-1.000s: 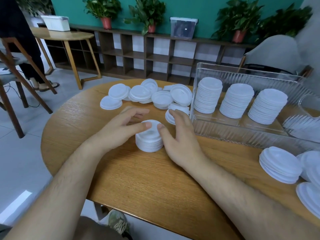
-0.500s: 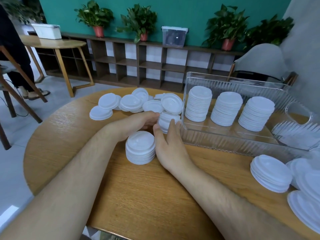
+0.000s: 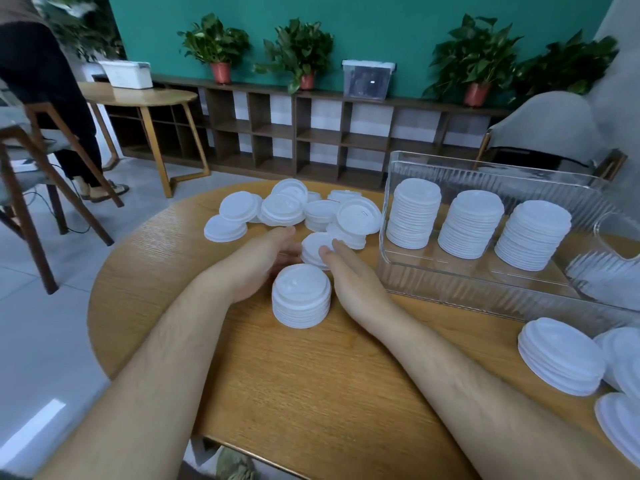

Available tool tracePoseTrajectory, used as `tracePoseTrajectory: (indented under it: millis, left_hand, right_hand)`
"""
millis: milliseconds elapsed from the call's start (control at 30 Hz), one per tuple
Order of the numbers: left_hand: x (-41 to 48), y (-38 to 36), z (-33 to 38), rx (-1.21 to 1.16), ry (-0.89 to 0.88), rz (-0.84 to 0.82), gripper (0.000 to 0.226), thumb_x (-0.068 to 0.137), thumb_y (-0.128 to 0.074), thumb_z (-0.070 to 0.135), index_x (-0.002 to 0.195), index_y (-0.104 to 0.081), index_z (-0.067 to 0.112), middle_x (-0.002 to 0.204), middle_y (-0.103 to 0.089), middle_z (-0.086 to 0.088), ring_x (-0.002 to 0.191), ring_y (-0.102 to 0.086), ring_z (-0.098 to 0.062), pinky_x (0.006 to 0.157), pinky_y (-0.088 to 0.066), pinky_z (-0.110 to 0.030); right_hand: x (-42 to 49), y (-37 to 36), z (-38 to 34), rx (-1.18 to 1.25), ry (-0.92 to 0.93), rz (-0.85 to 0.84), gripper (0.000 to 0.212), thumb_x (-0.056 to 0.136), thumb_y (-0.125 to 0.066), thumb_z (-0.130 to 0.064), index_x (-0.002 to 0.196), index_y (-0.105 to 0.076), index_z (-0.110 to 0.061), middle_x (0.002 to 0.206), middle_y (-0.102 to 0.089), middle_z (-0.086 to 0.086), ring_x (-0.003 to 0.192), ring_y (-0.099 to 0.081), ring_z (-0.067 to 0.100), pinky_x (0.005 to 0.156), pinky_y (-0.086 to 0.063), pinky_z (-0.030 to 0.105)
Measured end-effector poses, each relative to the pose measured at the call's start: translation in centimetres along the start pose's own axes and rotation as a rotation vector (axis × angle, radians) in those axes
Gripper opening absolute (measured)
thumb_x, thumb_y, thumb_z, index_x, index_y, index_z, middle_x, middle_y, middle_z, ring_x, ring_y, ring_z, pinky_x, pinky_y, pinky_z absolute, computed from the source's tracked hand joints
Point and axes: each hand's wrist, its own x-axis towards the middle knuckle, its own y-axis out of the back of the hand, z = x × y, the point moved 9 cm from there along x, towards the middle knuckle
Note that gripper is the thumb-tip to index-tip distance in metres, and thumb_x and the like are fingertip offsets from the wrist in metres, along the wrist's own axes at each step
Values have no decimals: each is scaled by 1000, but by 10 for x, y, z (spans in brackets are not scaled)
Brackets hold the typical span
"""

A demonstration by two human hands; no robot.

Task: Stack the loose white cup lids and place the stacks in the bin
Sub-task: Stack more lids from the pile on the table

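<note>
Nearest the lens, my two bare forearms reach out over a round wooden counter (image 3: 311,393), with more white lids (image 3: 561,362) heaped at its right edge, just in front of the bin. Ahead stands the short stack (image 3: 300,295) I am building, upright and fairly square, between my wrists. My left hand (image 3: 263,261) and right hand (image 3: 349,275) flank a smaller pile (image 3: 317,249) just beyond it. The fingers (image 3: 343,254) of the right are straight and apart, tips against that pile. Those of the left are loosely spread beside it and clamped on nothing, though through the blur I cannot tell whether they touch it. The step in hand, as I judge it, is gathering this small pile onto the short stack. I would close in from both sides, lift it level, centre it over the stack and press lightly so the rims nest, since a tilted drop could skew the column. Behind lie the loose lids (image 3: 287,209), overlapping in a scatter. To their right, the clear ribbed bin (image 3: 450,292) holds three tall stacks (image 3: 469,223) side by side. Farther off are a grey tile floor (image 3: 41,306), a second table (image 3: 145,97), a seated person (image 3: 79,157) at left and a grey chair (image 3: 540,126) behind the bin. Low dark shelving (image 3: 311,133) carries potted plants (image 3: 214,43) and a storage box (image 3: 367,79) against a teal wall (image 3: 381,26).
</note>
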Motion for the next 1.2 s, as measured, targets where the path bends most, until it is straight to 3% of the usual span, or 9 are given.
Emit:
tracePoseTrajectory:
  millis: [233, 333, 433, 567, 667, 800, 933, 1067, 1200]
  left_hand:
    - [-13, 37, -11, 95, -5, 218, 52, 103, -37, 53, 122, -68, 16, 120, -72, 2, 115, -64, -15, 111, -44, -41]
    - [-14, 58, -12, 183, -55, 372, 38, 99, -43, 43, 98, -68, 14, 102, -70, 7, 102, -65, -20, 103, -49, -46]
    - [-14, 53, -5, 305, -98, 377, 24, 100, -48, 23, 93, -69, 14, 91, -68, 3, 87, -62, -20, 81, -50, -36]
    - [-16, 40, 3, 391, -142, 346, 23, 98, -53, 13, 101, -75, 19, 103, -75, -7, 95, -68, -23, 85, -54, -37]
    - [-21, 38, 8, 331, -173, 358, 23, 97, -57, 12, 104, -74, 25, 101, -74, 10, 98, -65, -4, 80, -47, -17]
    - [-36, 39, 24, 271, -256, 386, 19, 97, -65, 18, 103, -70, 35, 98, -70, 24, 96, -63, 8, 79, -43, -10]
    - [-51, 40, 38, 289, -355, 337, 29, 91, -74, 28, 117, -70, 40, 115, -68, 14, 103, -63, 1, 94, -52, -25]
    - [-62, 37, 37, 291, -374, 251, 53, 82, -80, 44, 132, -62, 38, 126, -55, 7, 111, -61, -3, 101, -51, -32]
    - [-64, 27, 35, 357, -372, 181, 58, 71, -76, 60, 125, -65, 43, 125, -61, 3, 114, -61, -9, 102, -52, -36]
  right_hand:
    - [16, -16, -4, 32, 37, -102, 54, 99, -46, -54, 148, -48, -33, 153, -46, -17, 142, -38, 3, 122, -26, 36]
    - [28, -18, 0, -7, 63, -84, 43, 99, -47, -43, 139, -59, -33, 138, -60, -18, 129, -53, 2, 115, -40, 37]
    - [36, -16, -4, 35, 68, -67, 34, 105, -44, -29, 133, -65, -28, 128, -66, -14, 119, -59, 1, 109, -46, 33]
    - [38, -13, -5, 108, 62, -73, 39, 106, -40, -37, 138, -61, -29, 137, -60, -16, 122, -55, 1, 107, -41, 24]
    - [32, -11, -6, 154, 84, -76, 40, 106, -38, -39, 139, -59, -34, 139, -58, -19, 123, -56, 3, 104, -43, 23]
    - [21, -4, -21, 221, 214, -3, 35, 108, -42, -26, 137, -62, -27, 136, -62, -18, 128, -53, -4, 112, -41, 24]
    - [2, 9, -43, 232, 363, 74, 32, 102, -58, -19, 134, -62, -24, 126, -65, -19, 111, -60, -12, 90, -46, 9]
    - [-11, 13, -43, 214, 390, 61, 38, 95, -70, -20, 133, -64, -23, 113, -69, -16, 98, -67, -2, 91, -52, 19]
    - [-24, 20, -32, 172, 413, 101, 34, 93, -73, -24, 125, -67, -33, 107, -68, -19, 90, -65, 7, 91, -52, 24]
